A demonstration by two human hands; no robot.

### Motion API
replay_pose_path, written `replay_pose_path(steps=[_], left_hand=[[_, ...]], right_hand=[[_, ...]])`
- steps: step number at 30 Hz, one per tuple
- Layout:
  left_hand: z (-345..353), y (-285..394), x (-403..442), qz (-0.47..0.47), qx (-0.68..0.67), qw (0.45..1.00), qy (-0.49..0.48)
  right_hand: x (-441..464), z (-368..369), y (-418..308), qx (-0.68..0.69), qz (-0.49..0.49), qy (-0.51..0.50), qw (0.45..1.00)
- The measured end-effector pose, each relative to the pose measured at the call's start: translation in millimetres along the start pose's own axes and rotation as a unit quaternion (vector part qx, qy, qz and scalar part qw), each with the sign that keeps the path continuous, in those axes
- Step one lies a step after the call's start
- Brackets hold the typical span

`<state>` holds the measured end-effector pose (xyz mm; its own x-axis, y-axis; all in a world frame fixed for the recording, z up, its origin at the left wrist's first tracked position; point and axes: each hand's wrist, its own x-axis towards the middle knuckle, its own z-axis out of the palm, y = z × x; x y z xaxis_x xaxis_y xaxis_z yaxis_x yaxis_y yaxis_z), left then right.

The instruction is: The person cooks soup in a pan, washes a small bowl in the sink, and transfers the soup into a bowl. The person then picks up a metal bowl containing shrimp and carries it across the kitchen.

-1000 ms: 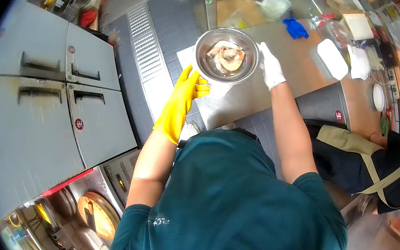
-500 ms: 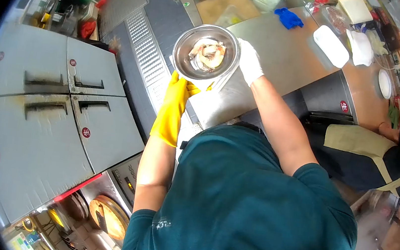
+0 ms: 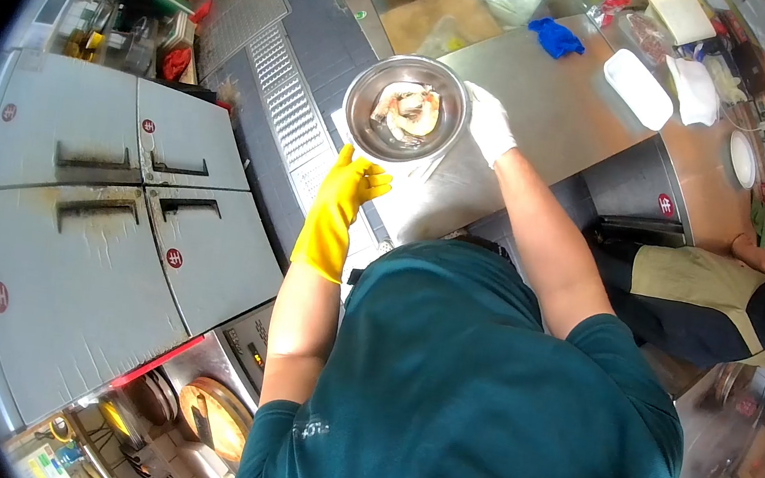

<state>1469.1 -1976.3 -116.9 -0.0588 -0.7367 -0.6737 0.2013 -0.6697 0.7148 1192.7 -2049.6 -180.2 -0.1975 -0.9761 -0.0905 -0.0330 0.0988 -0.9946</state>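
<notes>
A round steel bowl [image 3: 355,127] with pale and orange food pieces [image 3: 407,111] inside is held up over the near left corner of the steel counter [image 3: 524,94]. My right hand [image 3: 489,126], in a white glove, grips its right rim. In a yellow rubber glove, my left hand [image 3: 352,184] is at the lower left of the bowl, fingers apart, with its fingertips at the bowl's edge. Whether those fingertips touch the bowl is hard to tell. Part of something white shows beneath the bowl.
A blue glove [image 3: 556,39], a white tray [image 3: 638,89] and a white bowl [image 3: 743,159] lie on the counters. A person in a tan apron [image 3: 692,282] stands at the right. Large white fridge doors [image 3: 83,269] fill the left side. A grated drain [image 3: 285,103] crosses the floor.
The bowl and both hands first moved left, then slightly back right. My left hand's fingers, partly under the bowl half a second ago, now show spread below it. The view has shifted.
</notes>
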Motion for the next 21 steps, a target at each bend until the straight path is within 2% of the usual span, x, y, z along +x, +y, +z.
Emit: replay_pose_path(steps=[1,6,10,13,16,18,21], left_hand=[[1,-2,-1,0.002,-0.020,1.000,-0.010],[4,-19,-3,0.038,-0.124,0.991,-0.044],[0,-20,4,0.036,-0.104,0.993,-0.044],[3,-14,1,0.030,-0.085,0.995,-0.046],[10,-14,-8,0.025,-0.059,0.998,-0.027],[16,-16,-11,0.027,-0.042,0.999,0.003],[17,-16,-22,0.065,-0.035,0.997,-0.011]], right_hand=[[-4,0,-8,0.072,0.040,-0.015,0.996],[-9,-3,-14,0.086,0.049,-0.031,0.995],[-1,0,-3,0.096,0.051,-0.037,0.993],[7,1,11,0.047,0.025,-0.036,0.998],[-2,-2,-3,0.083,0.064,-0.047,0.993],[-7,-2,-1,0.050,0.053,-0.040,0.997],[-7,-3,13,-0.003,0.039,-0.024,0.999]])
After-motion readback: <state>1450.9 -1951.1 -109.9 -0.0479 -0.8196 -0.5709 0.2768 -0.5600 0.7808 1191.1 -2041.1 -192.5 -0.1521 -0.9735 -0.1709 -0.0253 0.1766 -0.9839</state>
